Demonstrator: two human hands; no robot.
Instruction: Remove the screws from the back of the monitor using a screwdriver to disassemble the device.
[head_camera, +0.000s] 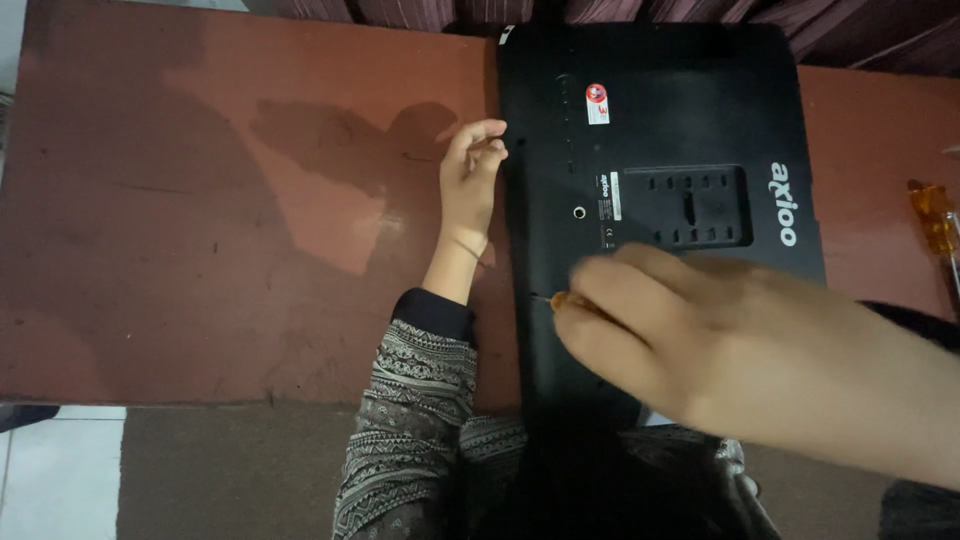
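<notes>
Two hands worked at a black laptop (660, 130) that lay upside down on a reddish-brown table (200, 200), its far edge near the table's back edge and its near edge hanging over toward the person. The laptop's underside was matte black plastic with a rectangular vented panel (690, 207) near its middle and a small round hole to the left of that panel. A small red, white and grey sticker (597, 103) sat toward the laptop's far left part; a narrow pale rectangular label (609, 197) lay just left of the vented panel; white lettering ran along the laptop's right side.

The left hand (470, 180), fingers loosely curled, touched the laptop's left edge. The right hand (700, 340), blurred, was closed on an orange-handled screwdriver (565, 300) over the laptop's near left part. Another orange-handled screwdriver (935, 215) lay on the table well to the right of the laptop.
</notes>
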